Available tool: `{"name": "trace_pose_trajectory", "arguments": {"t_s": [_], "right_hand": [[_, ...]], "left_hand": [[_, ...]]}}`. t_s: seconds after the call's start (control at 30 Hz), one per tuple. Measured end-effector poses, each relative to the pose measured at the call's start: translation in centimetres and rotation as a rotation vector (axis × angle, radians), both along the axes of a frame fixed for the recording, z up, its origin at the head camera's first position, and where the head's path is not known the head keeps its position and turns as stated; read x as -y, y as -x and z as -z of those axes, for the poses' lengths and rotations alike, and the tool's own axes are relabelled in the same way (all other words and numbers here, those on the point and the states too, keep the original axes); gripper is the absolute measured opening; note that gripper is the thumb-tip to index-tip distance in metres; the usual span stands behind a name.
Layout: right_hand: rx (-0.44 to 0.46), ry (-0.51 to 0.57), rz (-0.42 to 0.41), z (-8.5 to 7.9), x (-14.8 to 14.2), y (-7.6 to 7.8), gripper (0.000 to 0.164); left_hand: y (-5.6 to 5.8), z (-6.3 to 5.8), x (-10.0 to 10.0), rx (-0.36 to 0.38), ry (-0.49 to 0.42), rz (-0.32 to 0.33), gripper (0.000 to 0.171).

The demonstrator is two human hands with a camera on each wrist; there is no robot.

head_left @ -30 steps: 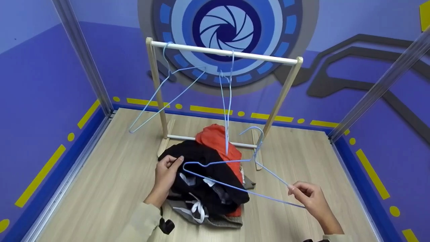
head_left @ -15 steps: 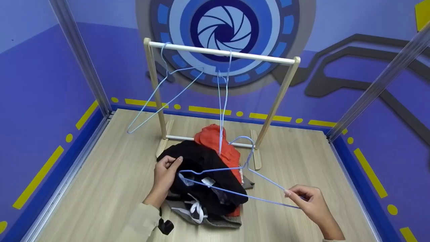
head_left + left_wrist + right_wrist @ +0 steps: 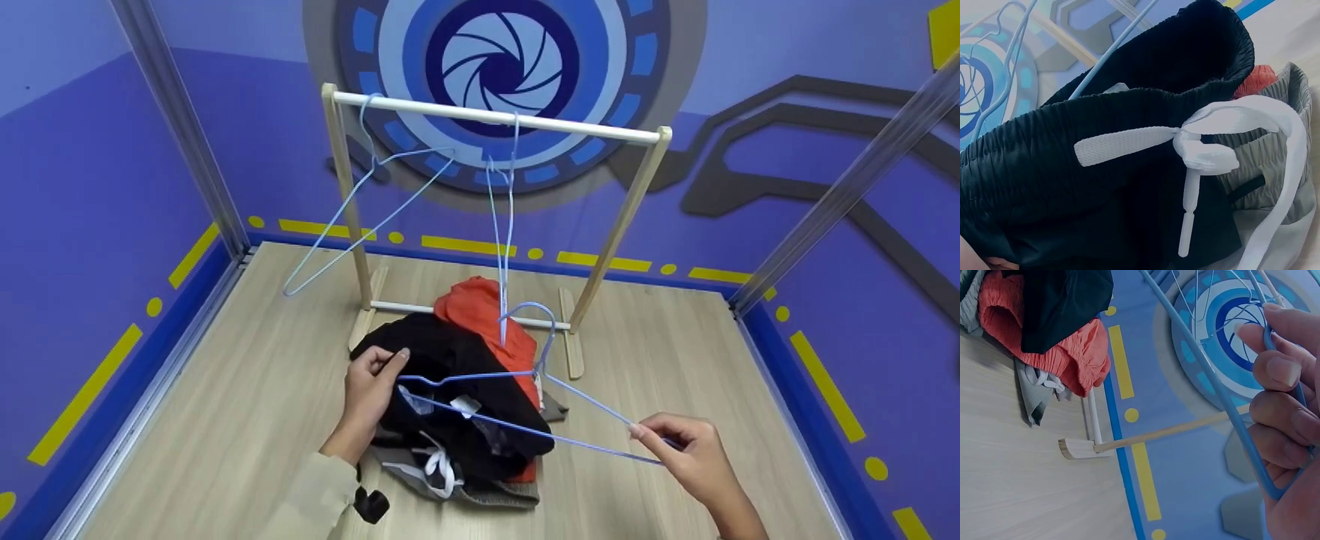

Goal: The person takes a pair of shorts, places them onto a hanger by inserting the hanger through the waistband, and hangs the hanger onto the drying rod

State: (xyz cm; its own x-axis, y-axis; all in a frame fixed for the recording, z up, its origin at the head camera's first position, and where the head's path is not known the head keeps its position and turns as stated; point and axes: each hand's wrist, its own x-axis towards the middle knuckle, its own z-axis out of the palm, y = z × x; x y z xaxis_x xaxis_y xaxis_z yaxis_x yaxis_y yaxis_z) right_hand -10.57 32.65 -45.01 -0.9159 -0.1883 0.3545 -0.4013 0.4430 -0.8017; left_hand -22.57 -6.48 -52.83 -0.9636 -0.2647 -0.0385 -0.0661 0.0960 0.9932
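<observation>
Hanger [image 3: 487, 375] in play, thin blue wire tilted low over the clothes, its tip down inside the opening of the black garment [image 3: 450, 345]! Right hand [image 3: 694, 450] has the opposite corner, thumb and fingertip pinching the upper wire, the other fingers curled round behind. Across from it, the left hand [image 3: 371, 386] pinches the edge of the black waistband [image 3: 1027, 135], close by that tip.

Good technique here would be to hold that edge lifted and taut, giving the tip room to slide along inside without catching on the elastic or the white tag [image 3: 465, 406]. Feeding the wire in level, hook up and clear of the cloth, should serve best; the notch near the tip looks a likely seat for the band. Rush it, and the fabric could bunch or drag the red garment [image 3: 480, 300] along.

And look at that black cloth: soft, gathered in tight ruffles at the waist, mouth gaping, a flat white drawstring [image 3: 1123, 145] knotted over its front. It lies atop the red one and a grey garment [image 3: 499, 496], at the foot of the rack [image 3: 585, 128].
</observation>
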Motion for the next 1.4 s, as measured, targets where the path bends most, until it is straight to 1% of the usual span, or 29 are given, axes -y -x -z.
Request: {"name": "trace_pose_trajectory", "arguments": {"t_s": [0.3,0.5,0.57,0.77,0.83,1.0,1.17,1.3,1.4], "right_hand": [[-0.025,-0.058,0.058,-0.7,0.6,-0.2,0.01],[-0.037,-0.048,0.145,0.2,0.1,0.1,0.012],[-0.053,-0.053,0.149,0.4,0.0,0.1,0.013],[-0.079,-0.057,0.108,-0.1,0.2,0.0,0.014],[-0.087,-0.056,0.096,-0.3,0.3,-0.1,0.015],[-0.09,-0.056,0.063,-0.3,0.4,0.0,0.018],[-0.099,-0.065,0.024,-0.2,0.9,0.1,0.021],[-0.109,-0.092,0.008,-1.1,2.0,-0.1,0.021],[-0.152,-0.095,-0.022,-1.9,2.9,-0.2,0.021]], "left_hand": [[0.0,-0.1,-0.1,-0.034,0.025,-0.004,0.028],[-0.2,-0.5,-0.2,-0.026,0.036,0.004,0.028],[-0.5,-1.0,-0.2,-0.019,0.035,0.006,0.026],[-1.8,-3.6,-0.4,-0.033,0.054,0.016,0.022],[-1.7,-3.1,-0.3,-0.051,0.071,0.013,0.022],[-1.0,-1.1,-0.1,-0.084,0.13,-0.007,0.022],[-1.2,-1.4,-0.4,-0.111,0.171,-0.006,0.021],[-1.3,-1.5,-0.7,-0.128,0.205,-0.002,0.021],[-1.4,-1.7,-1.0,-0.138,0.229,0.009,0.022]]}}
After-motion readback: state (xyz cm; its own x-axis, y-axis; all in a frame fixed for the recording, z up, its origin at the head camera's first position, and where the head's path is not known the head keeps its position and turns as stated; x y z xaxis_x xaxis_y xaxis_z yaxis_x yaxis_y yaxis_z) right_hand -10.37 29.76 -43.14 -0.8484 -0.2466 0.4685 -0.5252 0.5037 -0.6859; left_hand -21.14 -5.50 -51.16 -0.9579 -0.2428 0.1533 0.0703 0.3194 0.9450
